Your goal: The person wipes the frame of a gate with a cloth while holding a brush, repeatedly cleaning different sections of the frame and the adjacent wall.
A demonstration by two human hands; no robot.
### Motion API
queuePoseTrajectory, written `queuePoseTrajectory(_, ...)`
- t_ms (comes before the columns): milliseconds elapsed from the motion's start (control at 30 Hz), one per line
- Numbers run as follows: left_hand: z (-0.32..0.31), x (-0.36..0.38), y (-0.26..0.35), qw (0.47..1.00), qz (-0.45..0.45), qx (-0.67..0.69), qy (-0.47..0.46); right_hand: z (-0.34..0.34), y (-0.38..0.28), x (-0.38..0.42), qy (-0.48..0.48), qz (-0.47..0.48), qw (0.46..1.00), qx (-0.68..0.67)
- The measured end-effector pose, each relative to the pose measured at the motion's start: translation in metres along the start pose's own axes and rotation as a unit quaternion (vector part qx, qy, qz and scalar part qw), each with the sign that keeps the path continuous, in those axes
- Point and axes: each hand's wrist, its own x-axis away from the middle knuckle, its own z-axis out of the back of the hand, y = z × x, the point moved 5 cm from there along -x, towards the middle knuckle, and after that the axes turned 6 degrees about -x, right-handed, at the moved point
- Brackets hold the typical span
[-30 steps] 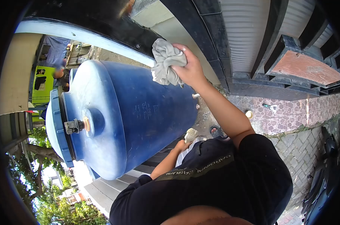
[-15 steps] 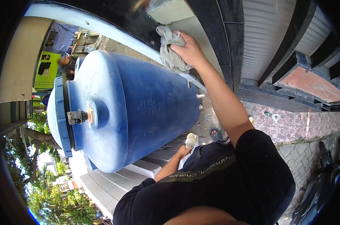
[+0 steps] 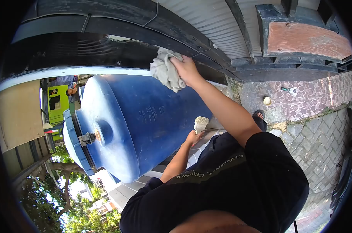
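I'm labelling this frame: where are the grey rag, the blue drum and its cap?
grey rag [image 3: 166, 70], head view, middle of the bunched cloth.
blue drum [image 3: 152, 124], head view, its side wall.
cap [image 3: 87, 138], head view, the grey fitting.

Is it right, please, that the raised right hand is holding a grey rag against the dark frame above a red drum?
Not quite: the drum is blue, not red. The head view shows the right hand holding the grey rag against the dark frame above the blue drum. The left hand, lower down, grips a pale cloth.
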Motion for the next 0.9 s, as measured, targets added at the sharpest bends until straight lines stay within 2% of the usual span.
queuePoseTrajectory(33, 0.003, 0.006, 0.005, 1.000, 0.015, 0.002, 0.009, -0.018, -0.032, 0.011, -0.012, 0.043, 0.998, 0.047)
queuePoseTrajectory(67, 0.002, 0.008, 0.010, 0.999, -0.017, 0.029, 0.030, -0.032, -0.031, 0.008, -0.013, 0.127, 0.988, 0.082)
queuePoseTrajectory(100, -0.001, 0.011, 0.012, 0.999, -0.014, 0.024, 0.029, -0.040, -0.027, 0.006, -0.013, 0.209, 0.971, 0.116)
queuePoseTrajectory(133, -0.005, 0.015, 0.012, 1.000, 0.004, 0.021, 0.019, -0.038, -0.019, 0.001, -0.012, 0.207, 0.972, 0.111)
queuePoseTrajectory(167, -0.005, 0.021, 0.010, 0.999, 0.023, 0.020, 0.014, -0.040, -0.015, -0.004, -0.007, 0.245, 0.955, 0.168)
queuePoseTrajectory(200, 0.007, 0.046, 0.040, 0.997, 0.079, 0.004, -0.011, -0.045, -0.009, -0.010, -0.007, 0.282, 0.933, 0.222)
queuePoseTrajectory(233, -0.004, 0.042, 0.020, 0.999, 0.045, -0.011, 0.007, -0.037, 0.002, -0.020, 0.007, 0.249, 0.959, 0.135)
queuePoseTrajectory(267, -0.008, 0.048, 0.016, 0.998, 0.048, -0.027, -0.001, -0.026, 0.014, -0.031, -0.014, 0.174, 0.970, 0.171)
queuePoseTrajectory(300, -0.012, 0.055, 0.014, 0.998, 0.054, -0.039, -0.005, -0.014, 0.027, -0.036, -0.028, 0.056, 0.977, 0.204)
queuePoseTrajectory(333, -0.015, 0.066, 0.015, 0.997, 0.069, -0.028, -0.009, 0.005, 0.057, -0.050, -0.019, 0.014, 0.968, 0.250)
queuePoseTrajectory(367, -0.029, 0.064, -0.007, 0.998, 0.057, -0.016, -0.015, 0.021, 0.076, -0.055, -0.024, -0.023, 0.978, 0.205)
queuePoseTrajectory(433, -0.034, 0.078, -0.010, 0.995, 0.074, -0.049, -0.035, 0.056, 0.106, -0.053, -0.024, -0.142, 0.989, -0.017)
queuePoseTrajectory(467, -0.037, 0.079, -0.015, 0.995, 0.077, -0.060, -0.036, 0.067, 0.083, -0.034, 0.017, -0.175, 0.984, 0.010)
queuePoseTrajectory(500, -0.040, 0.081, -0.019, 0.993, 0.080, -0.071, -0.041, 0.081, 0.096, -0.029, -0.017, -0.181, 0.982, -0.057)
queuePoseTrajectory(533, -0.041, 0.082, -0.021, 0.993, 0.099, -0.052, -0.036, 0.109, 0.122, -0.028, -0.023, -0.238, 0.966, -0.101)
queuePoseTrajectory(567, -0.040, 0.086, -0.017, 0.994, 0.105, -0.031, -0.022, 0.122, 0.120, -0.010, -0.032, -0.315, 0.935, -0.158)
queuePoseTrajectory(600, -0.041, 0.085, -0.017, 0.995, 0.096, -0.016, 0.001, 0.150, 0.153, -0.005, -0.044, -0.388, 0.886, -0.250)
queuePoseTrajectory(633, -0.043, 0.082, -0.016, 0.996, 0.085, -0.002, 0.020, 0.155, 0.144, 0.012, -0.045, -0.390, 0.887, -0.245)
queuePoseTrajectory(700, -0.031, 0.086, 0.008, 0.998, 0.061, 0.017, 0.028, 0.156, 0.109, 0.054, -0.079, -0.375, 0.861, -0.334)
queuePoseTrajectory(800, -0.020, 0.076, 0.027, 0.993, -0.024, 0.067, 0.098, 0.157, 0.083, 0.084, -0.117, -0.346, 0.865, -0.345)
queuePoseTrajectory(900, 0.004, 0.070, 0.064, 0.966, -0.104, 0.179, 0.152, 0.163, 0.080, 0.107, -0.102, -0.347, 0.855, -0.372)
